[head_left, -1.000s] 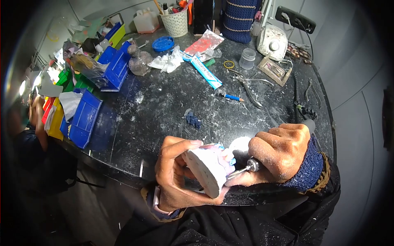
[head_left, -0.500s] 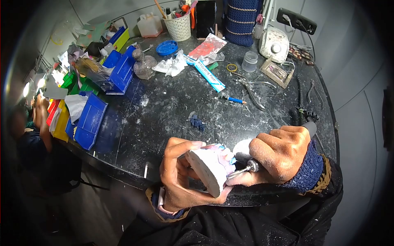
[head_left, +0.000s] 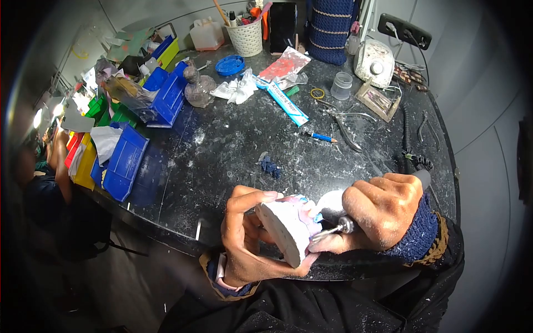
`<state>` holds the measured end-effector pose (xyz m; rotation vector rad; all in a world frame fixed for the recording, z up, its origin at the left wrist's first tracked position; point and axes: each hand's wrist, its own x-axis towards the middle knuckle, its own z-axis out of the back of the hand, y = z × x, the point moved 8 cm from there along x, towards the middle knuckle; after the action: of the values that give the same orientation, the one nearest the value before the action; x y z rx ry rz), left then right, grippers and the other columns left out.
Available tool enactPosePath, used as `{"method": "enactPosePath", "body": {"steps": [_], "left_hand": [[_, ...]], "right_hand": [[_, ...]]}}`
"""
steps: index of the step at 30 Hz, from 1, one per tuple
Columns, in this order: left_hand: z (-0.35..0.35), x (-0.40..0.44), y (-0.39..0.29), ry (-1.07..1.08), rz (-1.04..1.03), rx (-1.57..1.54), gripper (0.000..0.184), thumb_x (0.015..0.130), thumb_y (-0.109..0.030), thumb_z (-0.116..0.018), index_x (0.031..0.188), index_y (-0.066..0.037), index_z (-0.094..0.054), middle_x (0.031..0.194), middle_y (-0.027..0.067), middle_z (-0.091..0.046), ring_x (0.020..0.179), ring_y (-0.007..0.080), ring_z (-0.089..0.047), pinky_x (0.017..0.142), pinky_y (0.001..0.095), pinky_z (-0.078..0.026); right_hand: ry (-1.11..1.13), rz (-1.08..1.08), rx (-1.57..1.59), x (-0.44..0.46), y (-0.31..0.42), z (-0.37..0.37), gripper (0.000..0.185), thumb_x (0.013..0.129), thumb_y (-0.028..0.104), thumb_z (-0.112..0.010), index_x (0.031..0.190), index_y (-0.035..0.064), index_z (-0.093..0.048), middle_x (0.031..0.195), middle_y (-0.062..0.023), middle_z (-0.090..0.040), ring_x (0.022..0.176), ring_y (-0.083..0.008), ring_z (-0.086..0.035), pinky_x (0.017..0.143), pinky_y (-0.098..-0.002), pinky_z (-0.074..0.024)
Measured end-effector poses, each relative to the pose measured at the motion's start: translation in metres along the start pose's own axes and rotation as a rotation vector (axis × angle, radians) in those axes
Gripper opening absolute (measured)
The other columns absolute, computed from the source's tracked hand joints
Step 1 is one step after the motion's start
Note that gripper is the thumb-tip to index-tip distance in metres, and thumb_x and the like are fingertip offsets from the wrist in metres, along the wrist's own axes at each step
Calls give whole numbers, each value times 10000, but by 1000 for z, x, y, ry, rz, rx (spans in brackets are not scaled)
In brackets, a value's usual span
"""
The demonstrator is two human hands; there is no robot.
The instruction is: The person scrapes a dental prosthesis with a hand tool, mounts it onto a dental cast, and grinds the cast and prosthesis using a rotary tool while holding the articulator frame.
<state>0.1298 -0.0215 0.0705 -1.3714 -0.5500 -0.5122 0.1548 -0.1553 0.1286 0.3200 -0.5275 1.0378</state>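
Note:
My left hand (head_left: pixel 244 238) is wrapped round a white plaster dental model (head_left: pixel 282 233), tilted with its flat base facing left. Pinkish teeth and gums with blue marks show on the model's right side. In my right hand (head_left: pixel 383 211) is a rotary handpiece (head_left: pixel 345 224), its metal collet and bur pointing left at the model. The bur lies close against the model's lower right edge; whether it touches, I cannot tell. My right thumb reaches the model beside my left fingertips. Most of the handpiece body is hidden by my fingers.
Dark blue scraps (head_left: pixel 270 166) lie beyond the model. Farther back are a blue pencil (head_left: pixel 321 136), pliers (head_left: pixel 347 130), an articulating paper packet (head_left: pixel 286 104) and a clear cup (head_left: pixel 341 86). Blue bins (head_left: pixel 123 164) line the left edge; a white control unit (head_left: pixel 373 64) stands back right. Another person's arm (head_left: pixel 61 158) shows far left.
The whole view has shifted slightly, with the bench items and both hands a little further right. Both hands keep their holds on the model and handpiece.

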Motion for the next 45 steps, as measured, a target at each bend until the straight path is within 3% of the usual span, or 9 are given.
{"method": "enactPosePath", "body": {"steps": [4, 6, 9, 24, 27, 30, 33, 36, 45], "left_hand": [[1, 1, -4, 9, -39, 64, 836, 512, -151, -866, 1174, 6, -379, 1029, 108, -437, 927, 223, -614, 720, 289, -579], [-1, 1, -5, 18, -40, 84, 838, 516, -151, -868, 1183, 6, -385, 1036, 108, -432, 917, 223, -617, 700, 283, -586], [-3, -1, -5, 28, -120, 223, 873, 523, -336, -842, 1174, 5, -370, 974, 113, -412, 823, 145, -517, 679, 255, -493], [-4, -1, -7, 38, -126, 294, 886, 518, -357, -844, 1168, -7, -355, 963, 112, -406, 820, 150, -512, 647, 255, -487], [-2, 2, -7, 32, -51, 77, 832, 520, -146, -878, 1174, -7, -382, 1027, 104, -424, 937, 224, -616, 703, 290, -593], [-4, 1, -1, 42, -10, -19, 853, 512, -147, -886, 1173, -1, -367, 1031, 99, -415, 944, 226, -611, 723, 297, -592], [-5, 0, 2, 32, -27, 70, 915, 467, -266, -891, 1164, -32, -347, 970, 88, -401, 795, 134, -533, 648, 260, -502], [-3, -1, 4, 26, -7, -60, 885, 501, -142, -893, 1180, -2, -341, 1044, 100, -403, 947, 218, -604, 747, 298, -585], [-3, 4, -3, 42, -44, -13, 884, 512, -151, -893, 1172, -40, -315, 1043, 113, -397, 941, 186, -555, 758, 296, -538]], "right_hand": [[-75, -1, -25, -1, -2, 2, 577, 643, 587, -699, 506, 130, -374, 424, 32, -325, 319, -97, -403, 313, -249, -293], [-37, 14, -74, 2, -4, 5, 571, 622, 607, -691, 527, 122, -405, 436, 32, -343, 328, -107, -423, 321, -249, -302], [47, -6, -98, 3, -8, 5, 573, 592, 639, -673, 560, 117, -440, 459, 29, -366, 354, -115, -461, 339, -246, -321], [21, 57, -102, 2, -3, 5, 549, 636, 609, -685, 532, 127, -445, 442, 37, -390, 338, -108, -451, 339, -236, -325], [-7, 76, -97, 3, -2, 6, 548, 632, 603, -694, 532, 127, -443, 438, 37, -378, 336, -103, -445, 337, -234, -319], [18, 19, -100, 4, -4, 6, 548, 632, 603, -693, 540, 123, -446, 449, 32, -377, 343, -104, -450, 335, -239, -320], [24, -15, -78, 4, -6, 5, 550, 633, 604, -687, 548, 118, -443, 465, 29, -388, 348, -113, -454, 332, -246, -321], [7, 18, -47, 3, -3, 4, 585, 557, 607, -746, 554, 99, -455, 456, 9, -414, 336, -113, -429, 317, -251, -310], [58, 30, -19, 1, 0, -1, 532, 592, 566, -754, 591, 91, -513, 469, 14, -452, 359, -125, -483, 339, -250, -349]]}}
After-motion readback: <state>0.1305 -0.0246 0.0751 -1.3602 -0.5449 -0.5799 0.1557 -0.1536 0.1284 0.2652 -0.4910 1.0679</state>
